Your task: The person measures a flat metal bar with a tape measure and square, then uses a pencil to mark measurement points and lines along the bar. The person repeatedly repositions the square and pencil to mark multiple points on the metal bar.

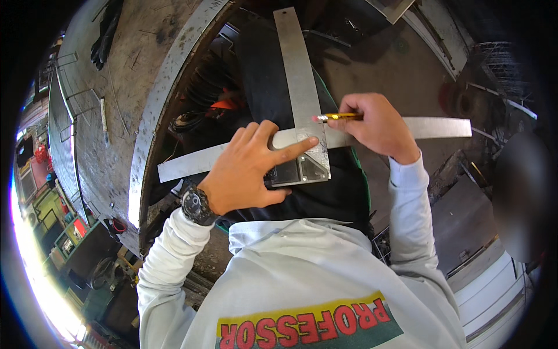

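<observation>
A flat metal bar (439,127) lies crosswise over my dark-clothed lap, its left end (180,166) showing past my left wrist. On it rests a metal square (296,70), its long blade pointing away from me and its wider head (314,168) close to my body. My left hand (241,166) holds the square against the bar, index finger stretched across the head and thumb at its near edge. In my right hand (378,125) is a yellow pencil (340,117), pinched between closed fingers. Its pink eraser end points left, over the place where blade and bar cross.
To the left stands a worn table with a metal edge (154,122); a black glove (106,32) and a thin strip (104,121) lie on it. Coiled dark hose (203,87) sits below the edge. White panels (488,291) are at the lower right.
</observation>
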Motion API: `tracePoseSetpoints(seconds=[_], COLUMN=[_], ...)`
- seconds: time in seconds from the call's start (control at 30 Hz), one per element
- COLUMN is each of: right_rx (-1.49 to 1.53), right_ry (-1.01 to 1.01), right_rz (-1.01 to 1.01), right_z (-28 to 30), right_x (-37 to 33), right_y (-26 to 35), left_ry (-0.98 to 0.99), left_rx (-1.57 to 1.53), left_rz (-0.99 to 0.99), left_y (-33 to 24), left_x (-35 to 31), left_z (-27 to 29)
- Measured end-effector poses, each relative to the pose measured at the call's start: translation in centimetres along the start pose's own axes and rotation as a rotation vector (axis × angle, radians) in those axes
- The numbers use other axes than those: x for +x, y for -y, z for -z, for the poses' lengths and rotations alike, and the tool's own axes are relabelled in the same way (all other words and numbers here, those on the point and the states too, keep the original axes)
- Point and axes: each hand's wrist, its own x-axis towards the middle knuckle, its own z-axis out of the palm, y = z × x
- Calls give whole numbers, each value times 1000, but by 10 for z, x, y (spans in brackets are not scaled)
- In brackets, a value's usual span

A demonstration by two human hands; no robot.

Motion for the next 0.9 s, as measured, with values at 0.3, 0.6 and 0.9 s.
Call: tracePoseSetpoints(seconds=[0.3,0.6,0.9], right_rx=[-106,-104,-32], right_ry=[113,140,46], right_rz=[-89,27,123], right_z=[6,-2,-10], right_x=[8,9,10], right_y=[19,21,15], left_ry=[-105,-17,-74], left_rx=[-109,-156,-140], left_rz=[84,146,83], left_y=[-5,-11,-3], left_x=[-4,-10,-13], left_z=[-14,-11,-20])
